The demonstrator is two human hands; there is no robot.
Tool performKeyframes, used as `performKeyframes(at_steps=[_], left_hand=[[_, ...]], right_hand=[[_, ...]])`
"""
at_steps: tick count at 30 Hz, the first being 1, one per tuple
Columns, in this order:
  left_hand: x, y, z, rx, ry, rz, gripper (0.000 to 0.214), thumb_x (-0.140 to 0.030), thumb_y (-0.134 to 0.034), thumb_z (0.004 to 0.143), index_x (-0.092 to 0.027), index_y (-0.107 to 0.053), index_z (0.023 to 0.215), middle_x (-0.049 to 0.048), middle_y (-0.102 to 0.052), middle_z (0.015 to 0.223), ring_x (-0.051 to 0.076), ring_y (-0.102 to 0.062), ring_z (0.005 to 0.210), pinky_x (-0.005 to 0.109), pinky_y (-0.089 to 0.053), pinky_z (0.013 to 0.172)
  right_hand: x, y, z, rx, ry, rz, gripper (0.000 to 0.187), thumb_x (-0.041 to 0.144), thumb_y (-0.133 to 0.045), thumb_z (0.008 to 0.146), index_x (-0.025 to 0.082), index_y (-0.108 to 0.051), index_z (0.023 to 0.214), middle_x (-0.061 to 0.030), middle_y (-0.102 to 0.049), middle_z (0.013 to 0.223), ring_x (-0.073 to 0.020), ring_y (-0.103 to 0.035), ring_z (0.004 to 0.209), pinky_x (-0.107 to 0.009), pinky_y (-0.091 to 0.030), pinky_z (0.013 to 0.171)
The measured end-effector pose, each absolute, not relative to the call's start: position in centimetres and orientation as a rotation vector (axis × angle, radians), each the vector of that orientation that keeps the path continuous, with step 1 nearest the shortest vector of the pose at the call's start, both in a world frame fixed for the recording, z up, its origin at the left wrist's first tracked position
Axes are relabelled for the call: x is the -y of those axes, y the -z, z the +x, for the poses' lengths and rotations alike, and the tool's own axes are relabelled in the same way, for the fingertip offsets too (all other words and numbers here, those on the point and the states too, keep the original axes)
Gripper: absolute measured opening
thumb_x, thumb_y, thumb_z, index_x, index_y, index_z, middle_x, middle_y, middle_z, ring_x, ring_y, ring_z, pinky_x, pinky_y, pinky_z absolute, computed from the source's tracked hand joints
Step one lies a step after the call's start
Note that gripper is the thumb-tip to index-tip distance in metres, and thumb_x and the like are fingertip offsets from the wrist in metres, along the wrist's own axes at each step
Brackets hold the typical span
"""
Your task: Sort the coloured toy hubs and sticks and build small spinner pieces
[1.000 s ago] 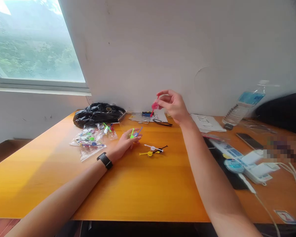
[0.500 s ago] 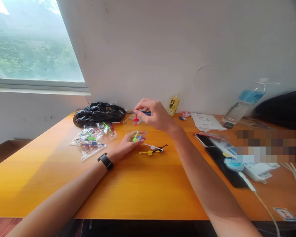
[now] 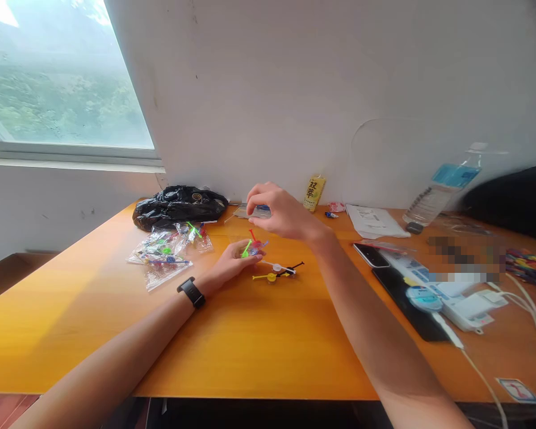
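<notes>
My left hand (image 3: pixel 237 257), a black watch on its wrist, holds small plastic arrow spinners between thumb and fingers: a green spinner (image 3: pixel 246 249), a red spinner (image 3: pixel 253 240) and a blue spinner (image 3: pixel 254 252). Their lower parts are partly covered by the fingers. Above them hovers my right hand (image 3: pixel 274 208), its thumb and forefinger curved apart with nothing seen between them. On the table just right of the left hand lie a white spinner (image 3: pixel 276 267), a yellow spinner (image 3: pixel 272 277) and a black spinner (image 3: pixel 297 266), close together and overlapping.
Clear bags (image 3: pixel 161 253) of colourful spinners lie left of my hands, before a black plastic bag (image 3: pixel 178 205). A yellow drink carton (image 3: pixel 314 192) stands by the wall. To the right are papers (image 3: pixel 375 220), a bottle (image 3: pixel 442 187), a phone (image 3: pixel 371 255) and a cabled power strip (image 3: pixel 460 313).
The red spinner has gone from my right hand's fingers down into my left hand, beside the green and blue ones. My right fingers have parted and stay above.
</notes>
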State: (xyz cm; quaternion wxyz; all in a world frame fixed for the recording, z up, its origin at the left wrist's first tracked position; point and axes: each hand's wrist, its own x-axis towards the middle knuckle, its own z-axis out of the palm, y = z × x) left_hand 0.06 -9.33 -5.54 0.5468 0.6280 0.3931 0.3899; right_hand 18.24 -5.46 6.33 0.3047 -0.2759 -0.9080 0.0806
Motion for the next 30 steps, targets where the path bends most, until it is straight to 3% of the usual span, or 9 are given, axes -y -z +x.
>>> performKeyframes(at_steps=[4,10,15,21,26,30], left_hand=[[9.6,5.2,0.1,-0.943,-0.912,1.479,0.043,-0.048,-0.079,0.089,-0.015,-0.073,0.114,0.0114,-0.074,0.115,0.027,-0.069,0.102,0.03,-0.05,0.078],[9.8,4.8,0.2,-0.931,-0.935,1.488,0.044,-0.053,-0.078,0.088,-0.015,-0.075,0.11,0.0103,-0.074,0.111,0.023,-0.067,0.096,0.028,-0.049,0.075],[9.0,5.8,0.0,-1.026,-0.97,1.467,0.05,-0.057,-0.078,0.086,-0.015,-0.074,0.111,0.0086,-0.074,0.098,0.015,-0.061,0.071,0.023,-0.035,0.052],[8.2,6.8,-0.3,-1.001,-1.018,1.467,0.051,-0.056,-0.08,0.083,-0.015,-0.073,0.112,0.0046,-0.068,0.08,0.016,-0.06,0.066,0.023,-0.038,0.051],[8.2,6.8,-0.2,-1.013,-1.039,1.43,0.059,-0.053,-0.083,0.081,-0.016,-0.07,0.124,0.0105,-0.075,0.104,0.018,-0.067,0.075,0.023,-0.039,0.052],[8.2,6.8,-0.2,-1.0,-1.043,1.405,0.063,-0.052,-0.083,0.081,-0.018,-0.067,0.131,0.0134,-0.073,0.122,0.021,-0.072,0.086,0.022,-0.038,0.051]], right_hand=[[5.5,-6.4,18.4,2.382,-0.286,-0.742,0.012,0.023,-0.059,0.093,0.02,-0.066,0.084,-0.0064,-0.068,0.108,-0.0222,-0.059,0.102,-0.035,-0.042,0.084],[5.3,-6.5,18.6,2.32,-0.29,-0.763,0.016,0.028,-0.059,0.094,0.019,-0.066,0.083,-0.0061,-0.07,0.103,-0.0189,-0.06,0.09,-0.032,-0.043,0.077],[4.4,-6.9,20.6,2.313,-0.332,-1.094,0.013,0.028,-0.063,0.086,0.02,-0.066,0.076,-0.0021,-0.069,0.077,-0.0164,-0.058,0.07,-0.03,-0.039,0.063],[1.5,-4.6,22.7,2.832,-0.763,-1.523,0.026,0.043,-0.083,0.07,0.02,-0.077,0.079,-0.005,-0.078,0.088,-0.0218,-0.066,0.08,-0.03,-0.042,0.063],[-0.8,-0.6,21.3,3.068,-0.923,-1.732,0.045,0.056,-0.089,0.056,0.021,-0.083,0.084,-0.0051,-0.079,0.092,-0.0255,-0.068,0.091,-0.03,-0.044,0.067],[-1.2,0.8,20.3,3.142,-0.942,-1.695,0.045,0.055,-0.091,0.054,0.02,-0.082,0.081,-0.0048,-0.078,0.091,-0.0253,-0.067,0.09,-0.03,-0.043,0.067]])
